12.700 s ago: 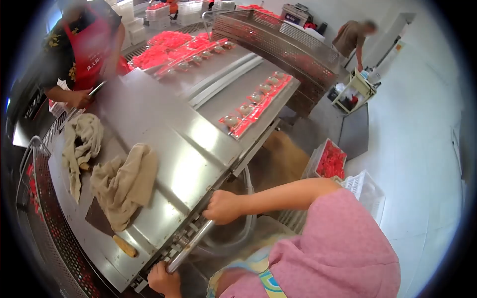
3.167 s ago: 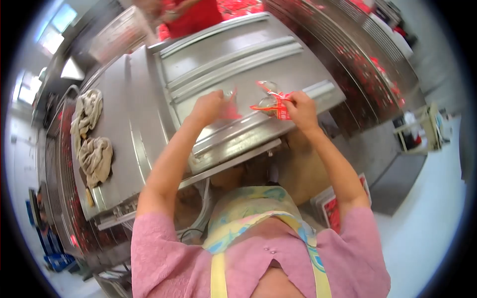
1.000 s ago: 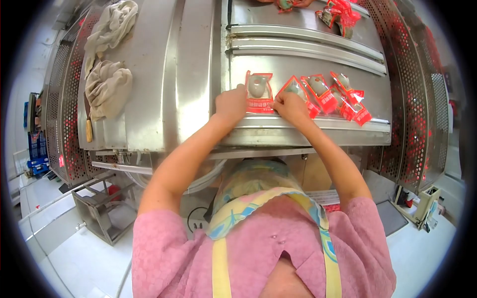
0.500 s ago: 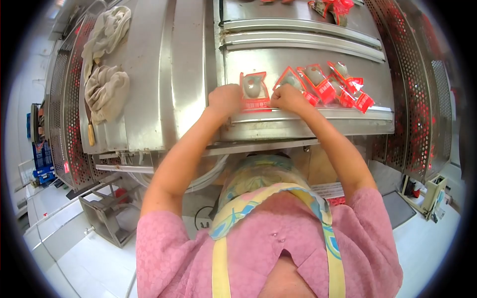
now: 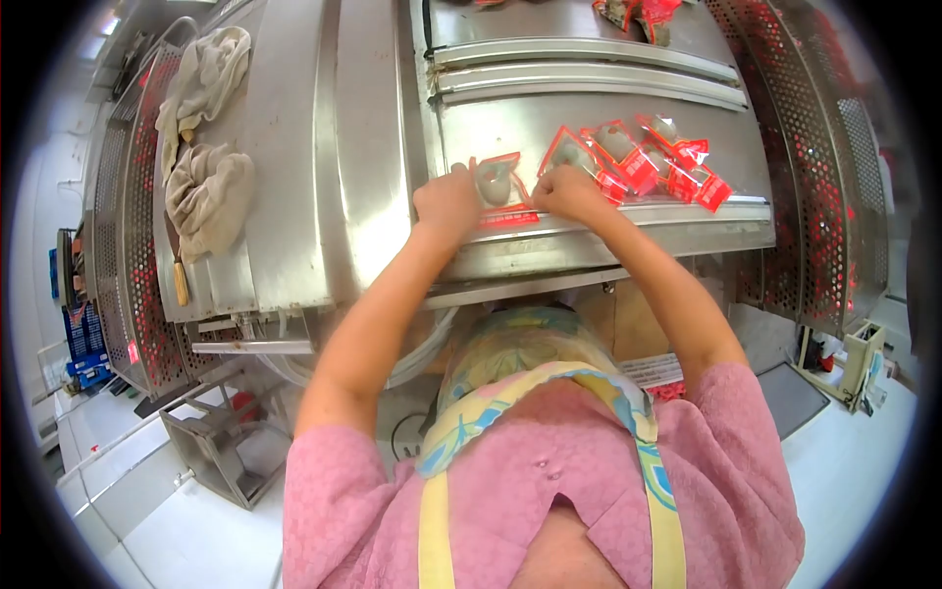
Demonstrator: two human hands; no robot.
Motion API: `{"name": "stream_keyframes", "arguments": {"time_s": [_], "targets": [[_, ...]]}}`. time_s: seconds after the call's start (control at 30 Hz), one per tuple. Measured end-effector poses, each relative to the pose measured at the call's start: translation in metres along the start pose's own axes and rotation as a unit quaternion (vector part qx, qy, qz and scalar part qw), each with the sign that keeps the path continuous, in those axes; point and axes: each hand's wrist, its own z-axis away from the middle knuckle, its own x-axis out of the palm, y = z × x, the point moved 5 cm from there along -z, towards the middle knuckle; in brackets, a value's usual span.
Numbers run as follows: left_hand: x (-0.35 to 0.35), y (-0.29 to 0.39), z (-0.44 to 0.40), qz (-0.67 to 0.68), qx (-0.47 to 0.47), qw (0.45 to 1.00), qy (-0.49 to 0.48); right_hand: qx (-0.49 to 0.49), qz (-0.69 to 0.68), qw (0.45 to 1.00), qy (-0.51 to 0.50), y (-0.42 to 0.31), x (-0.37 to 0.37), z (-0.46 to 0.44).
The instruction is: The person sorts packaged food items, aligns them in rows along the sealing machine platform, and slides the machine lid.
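Note:
Near the left end of the front metal plate lies a clear packet with red print (image 5: 497, 187), a round greenish-grey item inside. My left hand (image 5: 447, 204) is closed at its left edge, pinching the packet. On its other side my right hand (image 5: 569, 194) has curled fingers at the packet's right edge; the fingertips are partly hidden. Just behind my right hand is another packet (image 5: 572, 153). Several more red-and-clear packets (image 5: 628, 155) lie overlapping to the right, near the silver front bar (image 5: 687, 213).
Two parallel metal bars (image 5: 589, 77) cross the plate behind the packets. More packets (image 5: 643, 15) lie farther back. Two beige cloths (image 5: 208, 196) and a wooden-handled tool (image 5: 181, 283) rest at the left. Perforated metal guards (image 5: 814, 187) stand at both sides.
Earlier the view showed my hands on the machine's front, then carrying packets. Since the last second, both hands have stayed beside the left packet, whose top now looks more folded. The view has shifted slightly.

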Motion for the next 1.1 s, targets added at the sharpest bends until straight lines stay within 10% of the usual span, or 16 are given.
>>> {"name": "stream_keyframes", "arguments": {"time_s": [0.13, 0.2, 0.47, 0.67, 0.83, 0.97, 1.1], "targets": [[-0.008, 0.006, 0.031, 0.082, 0.097, 0.977, 0.171, -0.058, -0.044, 0.993, 0.090, -0.014, -0.012, 0.035], [-0.015, 0.020, 0.056, 0.130, 0.299, 0.925, 0.193, -0.103, -0.100, 0.974, 0.175, -0.014, -0.024, 0.061], [0.018, 0.017, 0.054, 0.103, 0.343, 0.921, 0.154, 0.001, -0.210, 0.923, 0.323, 0.057, -0.075, 0.095], [0.040, 0.064, 0.039, 0.373, 0.150, 0.911, 0.092, 0.033, -0.038, 0.971, 0.235, 0.077, -0.073, 0.059], [0.089, 0.111, -0.005, 0.643, -0.193, 0.723, -0.165, 0.064, -0.210, 0.974, 0.058, 0.077, -0.070, 0.045], [0.092, 0.126, -0.001, 0.750, -0.265, 0.574, -0.194, 0.037, -0.278, 0.960, -0.009, 0.084, -0.067, 0.033], [0.088, 0.126, -0.008, 0.721, -0.248, 0.602, -0.236, 0.093, -0.434, 0.887, -0.126, 0.100, -0.056, 0.026]]}}
